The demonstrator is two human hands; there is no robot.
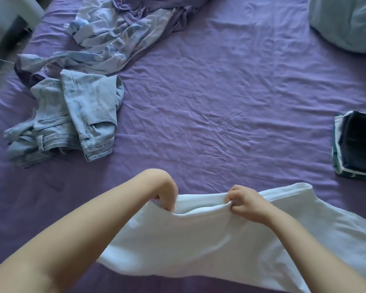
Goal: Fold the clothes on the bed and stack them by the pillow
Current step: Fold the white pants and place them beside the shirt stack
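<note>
Several garments already lie folded in a small stack (pixel 356 146) at the right edge of the bed (pixel 230 106), a dark piece on top with white and green-patterned layers showing beneath it. That stack sits on the same side as the pale blue pillow (pixel 347 24), though well apart from it in this view, so whether it counts as "by the pillow" is a matter of judgement; it may need moving closer at the end.

One white garment (pixel 188 240) is in hand now. The left hand (pixel 167 196) curls down and pinches its upper edge, and the right hand (pixel 244 205) grips the same edge a little further along, fingers (pixel 232 195) clenched over the hem. The cloth hangs between both hands and spreads toward the person and off to the right, partly lifted from the purple sheet; it is not yet folded, so I take this as the start of laying it out or shaking it flat.

Two items remain untouched on the left: crumpled light denim jeans (pixel 76 121), and beyond them a rumpled blue-and-white patterned cloth (pixel 114 37) that runs toward the top of the bed. Whether that cloth is clothing or bedding I cannot tell.

By my estimate the work is around halfway: some pieces done, one under way, at least the jeans left, then the final stacking.
</note>
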